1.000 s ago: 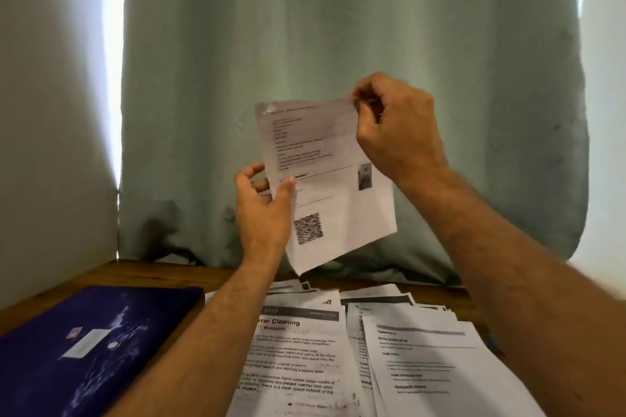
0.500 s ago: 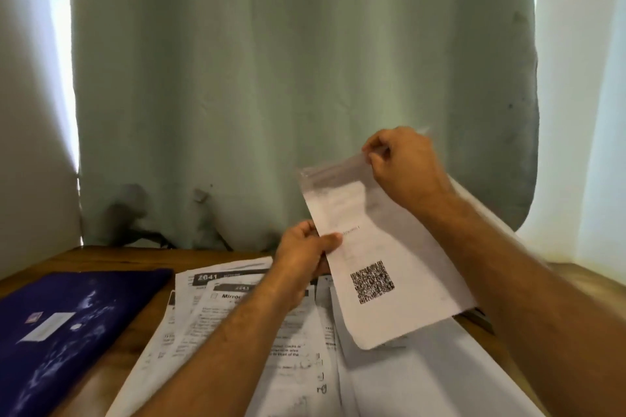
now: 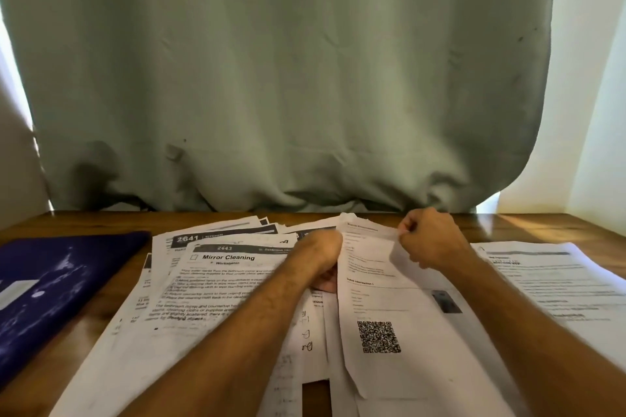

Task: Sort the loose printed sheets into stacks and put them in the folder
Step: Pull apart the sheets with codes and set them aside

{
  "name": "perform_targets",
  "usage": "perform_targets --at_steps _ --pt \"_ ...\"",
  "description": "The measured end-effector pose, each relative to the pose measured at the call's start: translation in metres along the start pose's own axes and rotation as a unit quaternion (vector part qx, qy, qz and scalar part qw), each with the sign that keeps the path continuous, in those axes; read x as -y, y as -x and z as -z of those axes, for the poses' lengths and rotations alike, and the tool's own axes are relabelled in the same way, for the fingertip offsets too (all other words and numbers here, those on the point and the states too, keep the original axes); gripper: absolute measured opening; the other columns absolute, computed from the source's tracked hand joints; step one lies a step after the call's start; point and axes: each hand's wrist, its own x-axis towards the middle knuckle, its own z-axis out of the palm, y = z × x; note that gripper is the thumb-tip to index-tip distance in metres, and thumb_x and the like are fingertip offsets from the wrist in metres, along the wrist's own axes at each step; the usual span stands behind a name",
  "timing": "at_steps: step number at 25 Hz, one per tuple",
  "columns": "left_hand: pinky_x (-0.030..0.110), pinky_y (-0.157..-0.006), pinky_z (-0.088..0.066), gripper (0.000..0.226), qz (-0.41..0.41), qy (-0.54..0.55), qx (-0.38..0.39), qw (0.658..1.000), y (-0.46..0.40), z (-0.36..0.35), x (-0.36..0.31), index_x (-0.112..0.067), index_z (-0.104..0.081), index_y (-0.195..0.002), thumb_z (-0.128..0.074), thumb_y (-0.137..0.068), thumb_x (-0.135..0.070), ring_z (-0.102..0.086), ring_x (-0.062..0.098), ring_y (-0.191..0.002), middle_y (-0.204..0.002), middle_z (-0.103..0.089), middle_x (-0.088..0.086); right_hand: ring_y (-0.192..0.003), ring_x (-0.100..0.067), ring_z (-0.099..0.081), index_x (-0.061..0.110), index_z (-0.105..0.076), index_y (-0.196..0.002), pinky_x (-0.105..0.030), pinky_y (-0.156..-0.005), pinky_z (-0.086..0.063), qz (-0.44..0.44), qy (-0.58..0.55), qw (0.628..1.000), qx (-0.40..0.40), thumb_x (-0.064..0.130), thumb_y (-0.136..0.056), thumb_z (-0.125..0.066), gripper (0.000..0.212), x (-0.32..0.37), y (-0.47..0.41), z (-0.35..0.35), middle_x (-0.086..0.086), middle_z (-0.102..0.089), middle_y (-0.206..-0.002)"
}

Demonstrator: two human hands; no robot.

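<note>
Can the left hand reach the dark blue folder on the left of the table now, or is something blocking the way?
Probably yes, though not at once. The left hand is at the left edge of the white QR-code sheet. Only bare wooden table and flat printed sheets lie between it and the dark blue folder.

Top printed sheet point(image 3: 216, 284): header "2643", title "Mirror Cleaning", subline "Workstation". Sheet behind it point(image 3: 189, 240): "2641". Right-hand sheet point(image 3: 399, 322): QR code, its text too blurred to read.

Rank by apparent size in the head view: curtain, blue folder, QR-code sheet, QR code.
1. Curtain, by far.
2. QR-code sheet and blue folder: similar; the folder is cut off at the frame edge, so unranked.
3. QR code, smallest.
</note>
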Motion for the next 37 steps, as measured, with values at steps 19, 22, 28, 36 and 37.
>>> perform_targets --at_steps 19,22,28,36,37 --pt "0.039 -0.103 -0.051 0.039 -0.137 -0.211 -0.133 0.959 -0.038 0.006 0.023 -0.02 -0.062 -0.131 -0.069 -0.094 -0.03 -0.062 0.022 -0.111 -0.127 -0.065 0.005 -0.077 -0.011 -0.058 0.029 -0.062 -0.073 -0.023 -0.067 -0.044 0.034 0.109 0.992 0.058 0.018 -0.076 -0.074 0.017 0.011 0.041 -0.015 0.01 -0.064 -0.086" --pt "0.033 -0.096 -0.048 0.041 -0.163 -0.244 -0.107 0.95 -0.043 0.001 0.025 -0.018 -0.069 -0.125 -0.072 -0.09 -0.039 -0.062 0.016 -0.105 -0.123 -0.07 0.002 -0.078 -0.011 -0.061 0.029 -0.063 -0.069 -0.026 -0.072 -0.052 0.035 0.1 0.992 0.063 0.018 -0.073 -0.074 0.016 0.01 0.042 -0.014 0.01 -0.065 -0.086" --pt "0.034 -0.097 -0.05 0.04 -0.18 -0.241 -0.12 0.946 -0.049 -0.002 0.03 -0.018 -0.07 -0.124 -0.077 -0.087 -0.033 -0.058 0.012 -0.096 -0.119 -0.07 0.003 -0.081 -0.011 -0.063 0.029 -0.065 -0.066 -0.03 -0.077 -0.056 0.023 0.083 0.994 0.07 0.014 -0.071 -0.076 0.02 0.01 0.039 -0.012 0.01 -0.067 -0.086" --pt "0.031 -0.083 -0.05 0.029 -0.161 -0.148 -0.164 0.962 -0.052 -0.007 0.03 -0.017 -0.071 -0.115 -0.074 -0.09 -0.03 -0.058 0.012 -0.086 -0.106 -0.07 0.003 -0.059 -0.005 -0.058 0.027 -0.069 -0.069 -0.024 -0.059 -0.056 0.011 0.052 0.994 0.097 0.015 -0.074 -0.08 0.017 0.01 0.043 -0.007 0.011 -0.065 -0.072" --pt "0.03 -0.079 -0.048 0.025 -0.163 -0.119 -0.175 0.964 -0.052 -0.008 0.031 -0.016 -0.071 -0.112 -0.072 -0.092 -0.031 -0.058 0.012 -0.082 -0.101 -0.069 0.002 -0.059 -0.007 -0.061 0.026 -0.07 -0.071 -0.028 -0.063 -0.06 0.009 0.05 0.993 0.102 0.013 -0.075 -0.079 0.016 0.01 0.043 -0.007 0.009 -0.066 -0.072"
